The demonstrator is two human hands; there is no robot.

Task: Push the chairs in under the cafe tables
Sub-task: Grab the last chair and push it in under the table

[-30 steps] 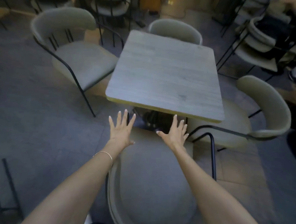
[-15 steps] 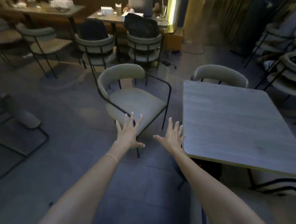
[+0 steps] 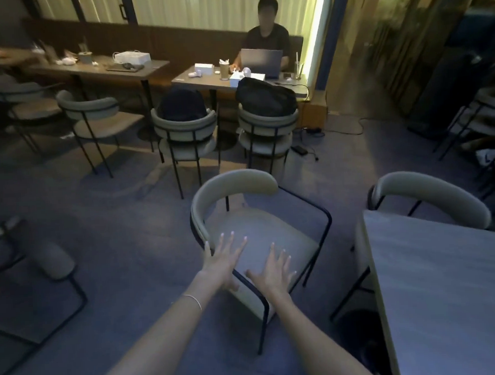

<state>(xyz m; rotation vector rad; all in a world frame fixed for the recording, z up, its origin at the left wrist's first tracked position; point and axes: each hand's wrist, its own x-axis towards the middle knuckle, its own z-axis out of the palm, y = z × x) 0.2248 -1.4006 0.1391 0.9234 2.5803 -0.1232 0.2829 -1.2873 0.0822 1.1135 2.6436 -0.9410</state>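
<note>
A beige padded chair (image 3: 260,229) with a black metal frame stands out on the floor, left of the grey cafe table (image 3: 446,286), its curved backrest on the far left side. My left hand (image 3: 220,260) is spread open by the chair's near-left edge, close to the backrest end. My right hand (image 3: 273,270) is spread open over the front part of the seat. Neither hand grips anything; whether they touch the chair is unclear. A second beige chair (image 3: 430,197) sits tucked in at the table's far side.
Three more chairs (image 3: 186,133) line the far tables, two carrying dark bags (image 3: 266,96). A person with a laptop (image 3: 261,59) sits at the far table (image 3: 206,80). A cable and power brick (image 3: 300,149) lie on the floor. Another chair frame (image 3: 43,261) stands at left.
The view has swung left from the table to the pulled-out chair. Both open hands have come forward and now hover over that chair's seat.
</note>
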